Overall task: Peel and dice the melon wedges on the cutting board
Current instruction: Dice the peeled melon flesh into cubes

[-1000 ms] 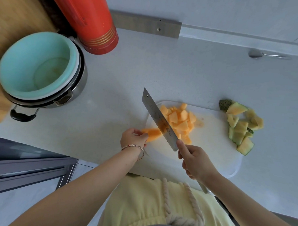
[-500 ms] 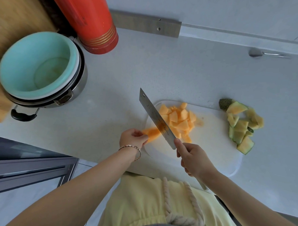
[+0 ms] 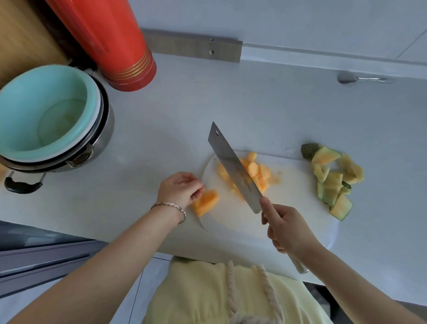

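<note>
Head view, the only one: the cleaver [image 3: 234, 168] has come off the fruit. A second ago its blade lay across the orange piece under the left hand, mid-slice. Now it has swung away to the right and sits tilted over the diced melon [image 3: 257, 173], heaped toward the far left of the cutting board [image 3: 290, 213].

That leaves the peeled melon piece [image 3: 205, 202] in plain sight at the board's left edge. It looks like a short stub, no rind that I can see.

The left hand [image 3: 181, 188] has stayed on it. The fingers are curled and bunched together, the tips pinching the stub's left end, knuckles up.

The right hand [image 3: 286, 228] is wrapped round the cleaver's handle, the forefinger laid straight up against the heel of the blade.

My read is that one cut is finished and the blade is carrying the fresh cubes over to the heap. The stub looks like the last flesh to dice, maybe two or three cuts.

The rinds [image 3: 334, 180] are piled at the board's far right corner and spill onto the worktop, so the peeling seems done.

Off to the left, a teal bowl [image 3: 40, 114] sits nested in a steel pot. A red thermos [image 3: 108, 37] stands behind it.
</note>
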`<state>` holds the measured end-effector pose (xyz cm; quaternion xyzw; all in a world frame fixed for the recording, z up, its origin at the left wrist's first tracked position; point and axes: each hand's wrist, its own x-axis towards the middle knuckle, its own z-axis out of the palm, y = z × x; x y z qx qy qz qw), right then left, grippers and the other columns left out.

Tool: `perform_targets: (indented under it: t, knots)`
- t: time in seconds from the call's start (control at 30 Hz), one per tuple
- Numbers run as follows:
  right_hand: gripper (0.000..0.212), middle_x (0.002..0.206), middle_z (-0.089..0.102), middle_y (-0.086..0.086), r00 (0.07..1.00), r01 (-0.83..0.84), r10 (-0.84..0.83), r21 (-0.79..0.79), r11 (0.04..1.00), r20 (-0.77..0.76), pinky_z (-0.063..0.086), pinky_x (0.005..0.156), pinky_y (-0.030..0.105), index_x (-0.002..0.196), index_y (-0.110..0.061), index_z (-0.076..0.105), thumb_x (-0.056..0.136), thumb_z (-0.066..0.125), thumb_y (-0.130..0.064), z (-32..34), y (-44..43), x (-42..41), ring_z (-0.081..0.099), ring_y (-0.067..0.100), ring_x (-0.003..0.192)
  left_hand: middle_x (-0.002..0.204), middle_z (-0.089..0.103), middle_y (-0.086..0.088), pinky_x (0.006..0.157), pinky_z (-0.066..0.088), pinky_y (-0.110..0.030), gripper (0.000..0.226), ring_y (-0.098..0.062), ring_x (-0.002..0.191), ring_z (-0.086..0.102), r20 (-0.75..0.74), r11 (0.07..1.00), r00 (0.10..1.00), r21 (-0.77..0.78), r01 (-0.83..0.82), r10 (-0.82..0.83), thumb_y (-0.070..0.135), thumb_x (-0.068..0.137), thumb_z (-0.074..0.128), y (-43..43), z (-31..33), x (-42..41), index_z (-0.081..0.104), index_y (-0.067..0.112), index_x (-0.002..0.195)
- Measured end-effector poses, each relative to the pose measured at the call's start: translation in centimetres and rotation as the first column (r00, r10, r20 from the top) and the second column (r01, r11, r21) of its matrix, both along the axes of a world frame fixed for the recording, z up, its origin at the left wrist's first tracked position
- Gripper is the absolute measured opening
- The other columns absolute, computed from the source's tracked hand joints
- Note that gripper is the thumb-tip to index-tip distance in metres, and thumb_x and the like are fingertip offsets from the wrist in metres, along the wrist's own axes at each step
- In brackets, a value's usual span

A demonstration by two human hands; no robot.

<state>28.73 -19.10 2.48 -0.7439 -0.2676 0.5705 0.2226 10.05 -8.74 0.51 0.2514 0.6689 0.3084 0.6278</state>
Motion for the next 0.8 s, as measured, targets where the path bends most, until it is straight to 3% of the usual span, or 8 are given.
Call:
perform_targets:
  t: [0.1, 0.2, 0.3, 0.37, 0.43, 0.5, 0.67, 0.8]
  knots:
    - [0.051, 0.038, 0.032, -0.006, 0.996, 0.080, -0.082, 0.059, 0.995, 0.045, 0.023, 0.034, 0.015, 0.064, -0.011, 0.045, 0.090, 0.045, -0.055, 0.9, 0.0, 2.3, 0.025, 0.010, 0.030, 0.038, 0.060, 0.006, 0.048, 0.050, -0.018, 0.026, -0.010, 0.041, 0.056, -0.132, 0.952, 0.959, 0.147, 0.268, -0.250, -0.010, 0.075, 0.065, 0.4, 1.1, 3.6, 0.057, 0.010, 0.060]
    - [0.050, 0.036, 0.030, -0.008, 0.971, 0.215, -0.224, 0.108, 0.971, 0.081, 0.022, 0.034, 0.014, 0.065, -0.011, 0.043, 0.091, 0.044, -0.053, 1.8, -0.1, 5.2, 0.023, 0.009, 0.028, 0.039, 0.059, 0.012, 0.044, 0.047, -0.013, 0.024, 0.002, 0.036, 0.052, -0.263, 0.819, 0.842, 0.224, 0.528, -0.471, -0.001, 0.074, 0.071, 0.9, 1.7, 9.0, 0.062, 0.017, 0.060]
    - [0.048, 0.041, 0.031, -0.003, 0.912, 0.370, -0.389, 0.151, 0.917, 0.127, 0.022, 0.035, 0.015, 0.066, -0.010, 0.043, 0.092, 0.046, -0.050, 2.5, -0.6, 8.2, 0.024, 0.009, 0.027, 0.063, 0.069, -0.003, 0.058, 0.050, -0.018, 0.006, 0.000, 0.041, 0.054, -0.422, 0.648, 0.684, 0.251, 0.719, -0.595, 0.008, 0.079, 0.067, 1.6, 1.8, 14.7, 0.072, 0.006, 0.076]
    - [0.049, 0.041, 0.032, -0.001, 0.876, 0.425, -0.454, 0.186, 0.886, 0.164, 0.024, 0.036, 0.017, 0.066, -0.009, 0.043, 0.092, 0.046, -0.050, 2.7, -1.1, 10.1, 0.026, 0.010, 0.027, 0.087, 0.072, -0.016, 0.073, 0.054, -0.027, 0.014, -0.018, 0.064, 0.065, -0.507, 0.505, 0.536, 0.211, 0.837, -0.676, 0.005, 0.084, 0.057, 1.8, 1.9, 18.1, 0.071, 0.002, 0.084]
    - [0.051, 0.038, 0.032, -0.003, 0.849, 0.463, -0.498, 0.205, 0.862, 0.178, 0.025, 0.037, 0.018, 0.065, -0.009, 0.043, 0.091, 0.045, -0.053, 2.6, -1.7, 11.7, 0.027, 0.010, 0.027, 0.103, 0.068, -0.018, 0.085, 0.049, -0.033, 0.023, -0.030, 0.093, 0.065, -0.603, 0.307, 0.317, 0.124, 0.944, -0.732, 0.000, 0.084, 0.048, 1.8, 1.8, 20.6, 0.069, 0.008, 0.089]
    - [0.053, 0.034, 0.031, -0.007, 0.828, 0.500, -0.534, 0.208, 0.841, 0.170, 0.025, 0.037, 0.017, 0.064, -0.010, 0.043, 0.090, 0.044, -0.056, 2.3, -2.1, 12.8, 0.026, 0.010, 0.026, 0.110, 0.067, -0.015, 0.084, 0.046, -0.031, 0.026, -0.033, 0.102, 0.061, -0.706, 0.167, 0.160, 0.060, 0.984, -0.690, 0.001, 0.083, 0.049, 1.9, 1.5, 22.2, 0.069, 0.012, 0.097]
    - [0.053, 0.036, 0.034, -0.006, 0.818, 0.515, -0.548, 0.202, 0.833, 0.174, 0.026, 0.039, 0.019, 0.063, -0.010, 0.046, 0.090, 0.044, -0.056, 1.8, -2.8, 13.9, 0.029, 0.010, 0.027, 0.098, 0.067, -0.006, 0.072, 0.041, -0.025, 0.004, -0.027, 0.095, 0.062, -0.755, 0.127, 0.107, 0.032, 0.991, -0.647, 0.014, 0.080, 0.063, 1.7, 1.5, 24.6, 0.064, 0.018, 0.082]
    - [0.052, 0.036, 0.034, -0.007, 0.829, 0.499, -0.530, 0.192, 0.845, 0.179, 0.027, 0.041, 0.020, 0.062, -0.011, 0.045, 0.090, 0.045, -0.055, 1.5, -2.9, 14.1, 0.029, 0.011, 0.028, 0.095, 0.059, -0.008, 0.070, 0.037, -0.022, 0.023, -0.025, 0.083, 0.055, -0.671, 0.022, -0.027, -0.065, 0.998, -0.741, -0.001, 0.083, 0.046, 1.7, 0.8, 24.5, 0.062, 0.015, 0.084]
